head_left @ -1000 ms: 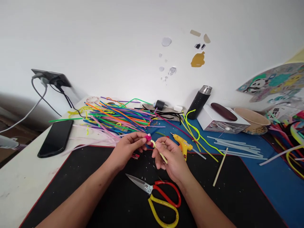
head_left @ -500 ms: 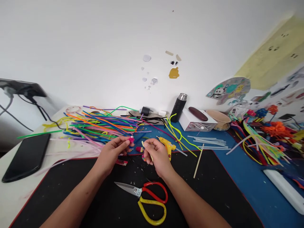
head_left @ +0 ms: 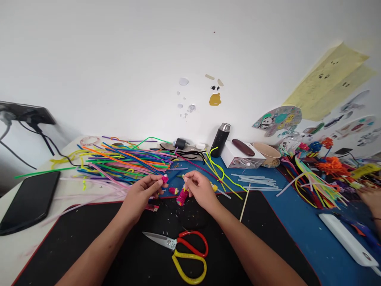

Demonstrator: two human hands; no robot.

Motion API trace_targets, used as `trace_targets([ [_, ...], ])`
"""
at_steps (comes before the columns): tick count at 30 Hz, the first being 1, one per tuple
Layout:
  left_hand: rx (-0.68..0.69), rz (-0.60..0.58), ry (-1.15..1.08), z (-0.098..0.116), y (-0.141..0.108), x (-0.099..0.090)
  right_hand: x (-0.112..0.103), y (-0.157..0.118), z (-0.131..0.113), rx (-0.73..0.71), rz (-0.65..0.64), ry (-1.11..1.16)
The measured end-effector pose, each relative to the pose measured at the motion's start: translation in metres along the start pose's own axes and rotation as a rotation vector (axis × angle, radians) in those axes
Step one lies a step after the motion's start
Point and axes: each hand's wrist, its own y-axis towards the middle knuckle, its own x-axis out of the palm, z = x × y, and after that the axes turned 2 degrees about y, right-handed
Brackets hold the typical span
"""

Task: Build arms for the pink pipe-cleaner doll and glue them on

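Note:
My left hand (head_left: pixel 145 188) pinches a small pink fuzzy piece with a white tip (head_left: pixel 164 179) between thumb and fingers. Opposite it, my right hand (head_left: pixel 198 188) is closed on a small pale-yellow piece (head_left: pixel 183 176), whose tip sticks out past the fingers. Just below those fingertips is a pink fuzzy roll (head_left: pixel 181 198); whether they touch it I cannot tell. Between the hands lies a smaller pink and yellow piece (head_left: pixel 174 191). A yellow glue gun (head_left: pixel 213 186) is mostly hidden behind my right hand. Scissors (head_left: pixel 178 242) with red and yellow handles lie on the black mat (head_left: pixel 133 254).
Many pipe cleaners (head_left: pixel 127 159) are heaped at the back left; another bundle (head_left: pixel 315 182) lies right. Glue sticks (head_left: pixel 258 181), a wooden stick (head_left: pixel 245 202), a black flask (head_left: pixel 220 140), a white box (head_left: pixel 242 155) and a phone (head_left: pixel 29 202) lie around. Another person's hand (head_left: pixel 370 198) shows at the right edge.
My right hand has shifted slightly to the right, and more of the pink roll below it shows. The view has tilted and turned a little; another person's hand has appeared at right.

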Motion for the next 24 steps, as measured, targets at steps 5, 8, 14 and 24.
trace_targets([
  [5,-0.006,-0.007,-0.013,-0.001,0.000,0.000,-0.005,0.011,0.002,-0.015,-0.012,-0.210],
  [8,-0.020,-0.003,-0.024,-0.001,0.000,0.001,-0.011,0.019,0.000,-0.024,-0.014,-0.374],
  [14,-0.019,-0.014,0.015,0.000,0.001,0.002,-0.022,0.034,-0.008,-0.023,-0.033,-0.692],
  [24,-0.086,-0.051,0.036,-0.003,0.000,-0.001,-0.026,0.059,-0.022,-0.073,-0.126,-1.004],
])
